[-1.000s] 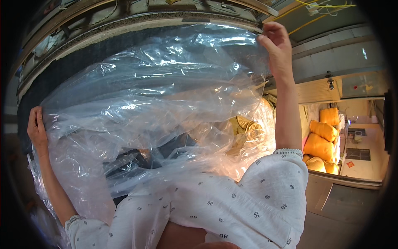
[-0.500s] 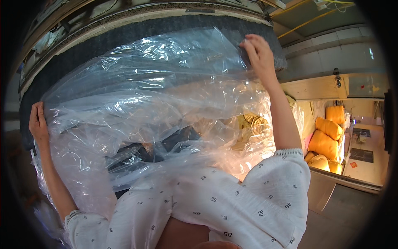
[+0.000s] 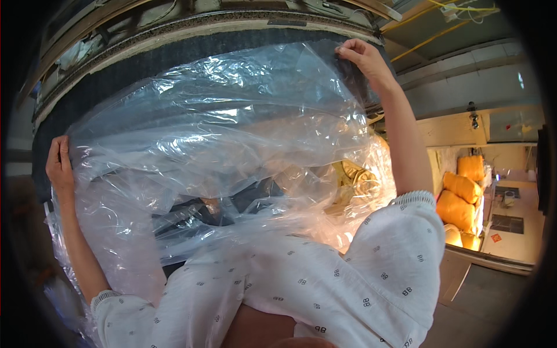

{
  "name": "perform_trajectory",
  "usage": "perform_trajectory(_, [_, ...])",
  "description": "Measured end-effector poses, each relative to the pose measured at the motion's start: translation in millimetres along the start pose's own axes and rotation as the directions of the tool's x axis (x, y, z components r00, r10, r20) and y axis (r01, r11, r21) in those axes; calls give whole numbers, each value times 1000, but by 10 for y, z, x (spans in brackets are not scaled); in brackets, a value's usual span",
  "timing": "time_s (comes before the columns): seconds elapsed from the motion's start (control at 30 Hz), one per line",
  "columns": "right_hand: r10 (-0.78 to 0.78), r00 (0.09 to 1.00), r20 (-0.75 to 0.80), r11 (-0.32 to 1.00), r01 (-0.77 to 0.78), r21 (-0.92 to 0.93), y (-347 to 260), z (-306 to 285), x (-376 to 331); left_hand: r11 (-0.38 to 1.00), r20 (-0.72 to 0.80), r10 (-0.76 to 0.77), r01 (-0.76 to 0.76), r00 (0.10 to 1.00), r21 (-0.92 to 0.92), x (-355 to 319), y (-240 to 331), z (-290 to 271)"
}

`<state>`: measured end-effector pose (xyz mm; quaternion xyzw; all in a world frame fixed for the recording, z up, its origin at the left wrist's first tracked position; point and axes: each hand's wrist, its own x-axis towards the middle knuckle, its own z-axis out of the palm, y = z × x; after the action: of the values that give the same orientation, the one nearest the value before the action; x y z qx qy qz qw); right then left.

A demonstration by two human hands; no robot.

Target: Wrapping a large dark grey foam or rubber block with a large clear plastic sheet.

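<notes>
A large, crinkled sheet of clear plastic film (image 3: 226, 98) spreads from my body over a dark surface (image 3: 116, 87). At its left edge my left hand (image 3: 60, 163) is closed, fingers together on the film's border. My right hand (image 3: 366, 62) is raised at the far right, thumb and forefinger pinched at the far corner of the film. The film is pulled taut and shiny between both hands and hangs in loose folds nearer my lap. Through it show dark cloth and a yellow-brown bundle (image 3: 354, 178) on the right.
Beyond the dark surface runs a machine-like frame with a long bar (image 3: 232, 28). Farther right, plump orange bundles (image 3: 457, 210) are stacked in a lit area. A pale ledge (image 3: 452, 130) and yellow cables (image 3: 429, 40) are also on that side.
My right hand has moved slightly outward and its fingers have turned to point more to the left. The film's far edge is drawn a little straighter. My left hand stays at the left border.
</notes>
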<state>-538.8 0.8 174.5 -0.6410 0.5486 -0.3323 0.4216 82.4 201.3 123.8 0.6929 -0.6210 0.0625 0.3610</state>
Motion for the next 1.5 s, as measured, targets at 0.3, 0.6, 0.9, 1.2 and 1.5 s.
perform_trajectory(0.3, [-24,977,-213,985,59,159,-244,76,-547,998,50,-44,42,998,39,-5,-127,-6])
perform_trajectory(0.6, [-204,977,67,922,169,349,-626,76,-878,996,77,21,-15,997,-84,14,1,-29])
perform_trajectory(0.9, [-345,925,157,920,367,-141,-387,1248,-859,999,36,44,-43,998,-23,20,28,-32])
perform_trajectory(1.2, [-533,819,-214,599,187,-778,354,246,-6,999,42,2,0,999,-38,5,-128,21])
perform_trajectory(1.5, [-477,804,-355,674,76,-735,227,410,329,999,7,14,-14,1000,-30,-129,-226,-223])
